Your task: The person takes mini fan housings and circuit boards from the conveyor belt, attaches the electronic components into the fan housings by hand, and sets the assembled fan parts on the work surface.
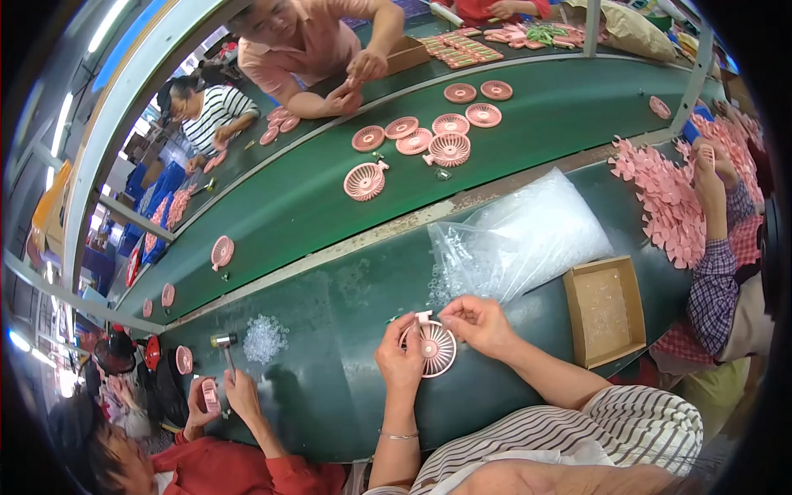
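Note:
My left hand [399,360] grips a pink round fan housing [440,351] with slotted ribs, held over the green table. A short pale neck [423,317] sticks up from the housing's far side, beside my left fingertips. Just right of that neck, my right hand [485,328] has thumb and forefinger pinched together; whatever lies between them is too small to make out. Beyond my hands, small clear rings [448,282] spill from the mouth of a clear plastic bag [540,235].
A shallow cardboard box [577,322] stands to my right, with a heap of pink parts [660,202] past it. Left lies a pile of clear pieces [266,338], near a co-worker's hammer-like tool [224,340]. Several pink housings [450,149] rest on the green belt [289,223] across the ledge.

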Motion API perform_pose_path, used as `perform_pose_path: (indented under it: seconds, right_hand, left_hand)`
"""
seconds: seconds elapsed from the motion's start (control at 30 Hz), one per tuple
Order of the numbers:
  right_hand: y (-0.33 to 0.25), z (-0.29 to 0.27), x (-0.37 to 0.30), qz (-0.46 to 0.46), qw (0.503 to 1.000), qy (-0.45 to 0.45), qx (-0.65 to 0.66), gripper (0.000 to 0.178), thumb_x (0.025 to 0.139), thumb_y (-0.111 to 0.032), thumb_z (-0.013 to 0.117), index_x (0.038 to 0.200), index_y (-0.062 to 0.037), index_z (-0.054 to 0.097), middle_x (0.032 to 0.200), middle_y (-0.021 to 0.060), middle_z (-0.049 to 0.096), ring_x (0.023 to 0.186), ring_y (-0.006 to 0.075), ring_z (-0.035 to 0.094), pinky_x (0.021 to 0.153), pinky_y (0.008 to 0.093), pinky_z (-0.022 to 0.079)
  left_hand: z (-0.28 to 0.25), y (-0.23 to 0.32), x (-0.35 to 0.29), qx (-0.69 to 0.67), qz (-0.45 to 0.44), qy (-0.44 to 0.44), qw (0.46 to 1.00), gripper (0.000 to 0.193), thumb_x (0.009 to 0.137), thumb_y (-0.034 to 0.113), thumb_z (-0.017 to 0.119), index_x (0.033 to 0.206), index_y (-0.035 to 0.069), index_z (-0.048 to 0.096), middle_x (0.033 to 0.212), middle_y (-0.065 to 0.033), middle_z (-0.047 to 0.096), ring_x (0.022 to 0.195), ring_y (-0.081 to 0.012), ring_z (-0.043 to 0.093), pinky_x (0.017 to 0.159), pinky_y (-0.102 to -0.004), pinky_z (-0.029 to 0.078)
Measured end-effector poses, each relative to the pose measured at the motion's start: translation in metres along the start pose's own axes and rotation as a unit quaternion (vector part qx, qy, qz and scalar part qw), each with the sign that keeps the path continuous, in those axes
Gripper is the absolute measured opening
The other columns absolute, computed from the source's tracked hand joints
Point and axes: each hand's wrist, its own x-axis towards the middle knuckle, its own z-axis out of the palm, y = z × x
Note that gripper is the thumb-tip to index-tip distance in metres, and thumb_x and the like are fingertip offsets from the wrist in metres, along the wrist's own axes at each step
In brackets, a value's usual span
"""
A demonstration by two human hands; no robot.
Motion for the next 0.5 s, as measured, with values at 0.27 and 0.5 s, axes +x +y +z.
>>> perform_pose_path:
  seconds: [0.27, 0.5]
  right_hand:
    - [0.002, -0.008, -0.004, 0.014, 1.0, -0.002, 0.025, 0.013, 0.082, -0.002, 0.062, 0.093, 0.0029, 0.064, 0.079, 0.0063, 0.063, 0.071, 0.007, 0.058, 0.062, 0.0217, 0.047]
    - [-0.006, -0.008, -0.004, 0.032, 0.999, -0.039, 0.017, 0.012, 0.084, -0.003, 0.06, 0.095, 0.0003, 0.064, 0.08, 0.0025, 0.064, 0.07, 0.0048, 0.057, 0.06, 0.0198, 0.047]
  left_hand:
    - [-0.004, -0.01, 0.006, -0.028, -0.031, -0.089, 0.995, 0.032, 0.079, -0.002, 0.059, 0.112, 0.0, 0.058, 0.096, -0.0107, 0.064, 0.086, -0.0145, 0.061, 0.078, -0.0255, 0.048]
    - [-0.005, -0.009, 0.005, -0.005, -0.018, -0.083, 0.996, 0.031, 0.079, 0.001, 0.06, 0.11, 0.001, 0.06, 0.095, -0.0124, 0.063, 0.084, -0.016, 0.062, 0.076, -0.0268, 0.048]
